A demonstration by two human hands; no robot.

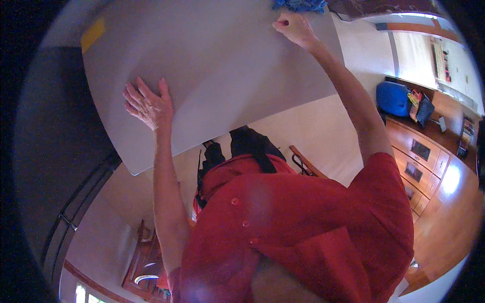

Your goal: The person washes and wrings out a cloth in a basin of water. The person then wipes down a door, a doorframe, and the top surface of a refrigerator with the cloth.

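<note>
A large pale grey tabletop (212, 72) spreads before me. My left hand (147, 104) rests palm down on it, fingers apart, holding nothing. Towards the table's far right my right hand (295, 28) has its fingers curled, thumb and forefinger forming a ring around a small dark gap; I cannot tell whether anything is inside. Just beyond the right hand lies a crumpled blue cloth (301, 4), partly cut off by the picture's top edge. A yellow patch (93, 36) shows at the table's left edge.
A wooden drawer cabinet (416, 159) stands at the right, with a blue bag (393, 98) and other items on top. A wooden chair (142, 257) is at the lower left. Black rails (81, 200) run beside the table's left corner. Part of another wooden piece (305, 161) shows below the table.
</note>
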